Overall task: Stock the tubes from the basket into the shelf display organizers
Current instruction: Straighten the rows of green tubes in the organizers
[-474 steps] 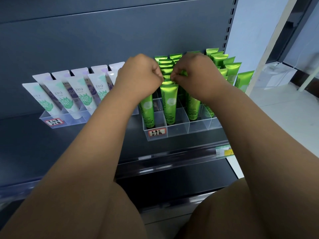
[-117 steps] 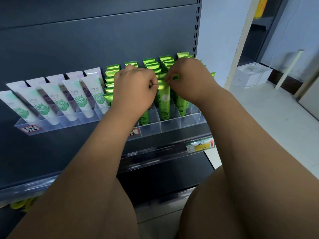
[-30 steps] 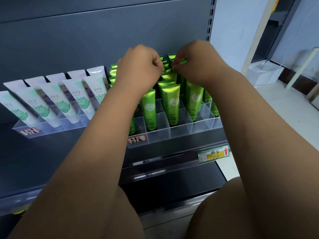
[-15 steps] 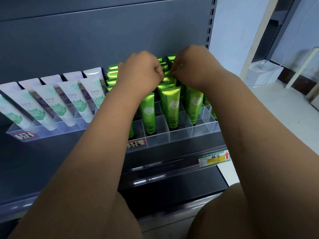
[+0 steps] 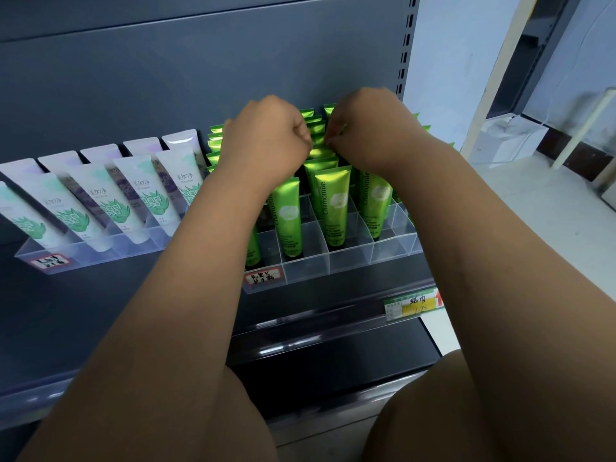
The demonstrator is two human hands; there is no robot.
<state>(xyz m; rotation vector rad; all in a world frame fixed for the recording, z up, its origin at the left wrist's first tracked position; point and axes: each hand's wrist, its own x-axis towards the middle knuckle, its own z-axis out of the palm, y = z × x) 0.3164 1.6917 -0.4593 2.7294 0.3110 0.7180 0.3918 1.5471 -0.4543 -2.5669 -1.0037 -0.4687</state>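
Your left hand (image 5: 266, 138) is curled in a fist over the green Chamomile tubes (image 5: 333, 201); its grip is hidden, cannot tell. Your right hand (image 5: 363, 128) pinches the crimped top of one of them. The tubes stand in the clear organizer (image 5: 350, 261), beside the white tubes (image 5: 146, 195).

Two hands (image 5: 266, 138) (image 5: 365, 128), two organizers (image 5: 100, 255) (image 5: 350, 261), one shelf tag (image 5: 413, 303)

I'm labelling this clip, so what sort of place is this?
Most likely a shop aisle: a dark metal shelf carries clear organizers of green tubes, with a price tag on its front rail.
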